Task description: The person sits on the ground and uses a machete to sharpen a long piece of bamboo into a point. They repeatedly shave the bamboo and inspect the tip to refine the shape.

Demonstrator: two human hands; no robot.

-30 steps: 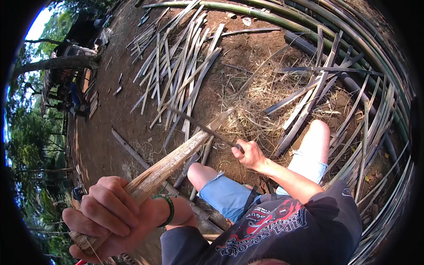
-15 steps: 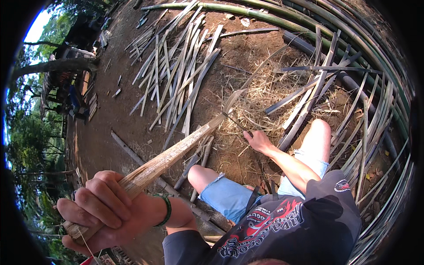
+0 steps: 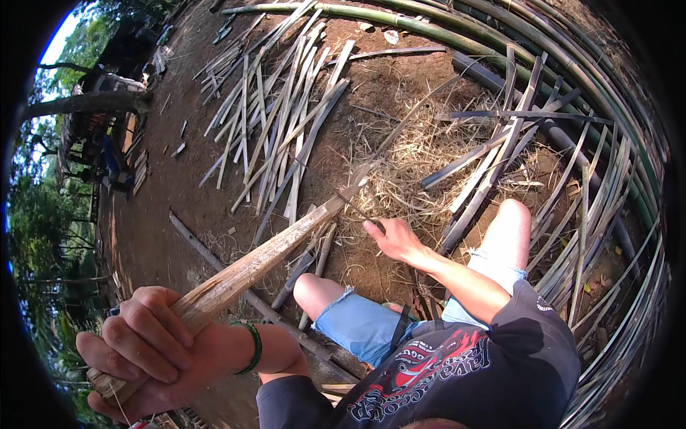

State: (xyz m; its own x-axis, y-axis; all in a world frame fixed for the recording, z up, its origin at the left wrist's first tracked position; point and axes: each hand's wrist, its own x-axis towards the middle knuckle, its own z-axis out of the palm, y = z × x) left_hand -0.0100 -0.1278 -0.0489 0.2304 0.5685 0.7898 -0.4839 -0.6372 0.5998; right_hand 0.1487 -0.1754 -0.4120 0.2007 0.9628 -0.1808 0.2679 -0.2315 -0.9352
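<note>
1. Head view, near left: my left hand (image 3: 143,343) is clenched, all its fingers wrapped round the near end of a split bamboo stave (image 3: 250,275). A green bracelet (image 3: 254,348) circles that wrist.
2. The stave slants from my left fist up and away to the right, its thin far end over the ground in front of my knees.
3. My right hand (image 3: 395,240), to the right of that far end, grasps a knife (image 3: 357,209); my fingers mostly hide its handle. The thin dark blade lies across the stave close to its far tip.
4. Just beyond the tip, curly shavings (image 3: 429,154) litter the brown soil.
5. Far left of them, pale split strips (image 3: 286,129) lie in a loose heap.
6. Green bamboo poles (image 3: 407,25) stretch along the far edge and bend round to the right, where long thin slats (image 3: 620,357) run close beside me.
7. My bare knees jut out of blue denim shorts (image 3: 364,322), below my dark printed T-shirt (image 3: 457,386).
</note>
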